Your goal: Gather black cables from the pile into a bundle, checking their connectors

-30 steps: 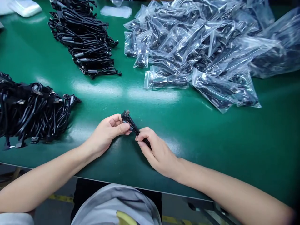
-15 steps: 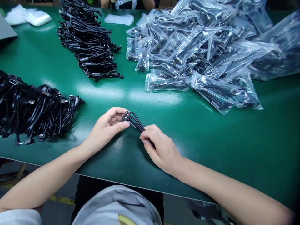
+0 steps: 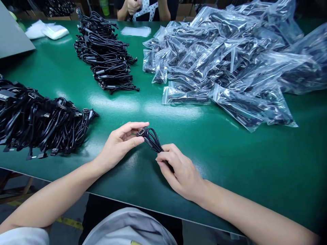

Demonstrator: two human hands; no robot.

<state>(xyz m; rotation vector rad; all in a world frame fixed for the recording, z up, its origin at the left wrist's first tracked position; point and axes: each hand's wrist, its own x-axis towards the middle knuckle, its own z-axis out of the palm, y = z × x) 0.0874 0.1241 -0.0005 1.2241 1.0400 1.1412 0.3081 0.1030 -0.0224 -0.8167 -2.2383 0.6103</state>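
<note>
A coiled black cable (image 3: 154, 140) is held just above the green table between my two hands. My left hand (image 3: 125, 139) has its thumb and fingers on the connector end, where a metal-rimmed socket faces up. My right hand (image 3: 180, 170) is closed around the bundled middle of the cable, and its lower end is hidden in the palm. To the left lies a row of similar bundled black cables (image 3: 55, 122), connectors pointing various ways.
Another row of black cables (image 3: 107, 58) lies farther back. Clear bags with cables inside (image 3: 224, 54) are heaped at the back right. Empty plastic bags (image 3: 136, 31) lie by the far edge, others (image 3: 48, 30) at back left near a grey box (image 3: 14, 30). A person's hand (image 3: 134, 6) shows across the table (image 3: 230, 156).
The camera view has tilted up a little, so the scene sits lower and further right. The connector has turned slightly in my left fingers; both hands keep hold of the cable.
</note>
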